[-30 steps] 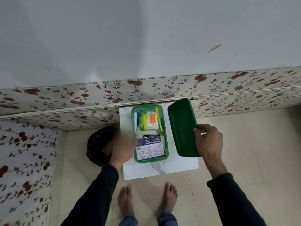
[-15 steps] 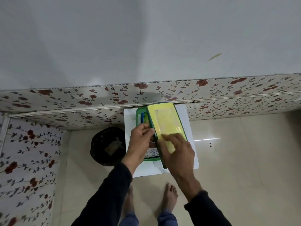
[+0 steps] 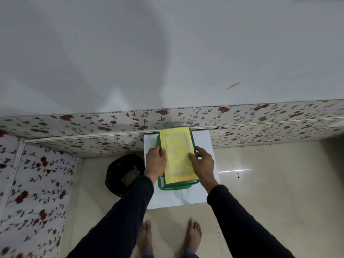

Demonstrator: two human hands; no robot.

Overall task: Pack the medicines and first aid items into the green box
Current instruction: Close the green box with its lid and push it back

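Note:
The green box (image 3: 175, 186) stands on a small white table (image 3: 202, 144) against the wall. Its lid (image 3: 178, 155), green-rimmed with a yellow printed label on top, lies flat over the box and hides the medicines inside; only a sliver of a white packet shows at the front left corner. My left hand (image 3: 155, 161) grips the lid's left edge, thumb on the label. My right hand (image 3: 202, 162) holds the right edge, fingers resting on the label.
A black round bin (image 3: 123, 174) sits on the floor left of the table. Floral-papered wall panels run behind and to the left. My bare feet (image 3: 169, 237) stand on beige floor tiles in front of the table.
The lid lay upturned to the right of the open box; my right hand lifted and flipped it over the box, and now both hands hold it down flat on the box.

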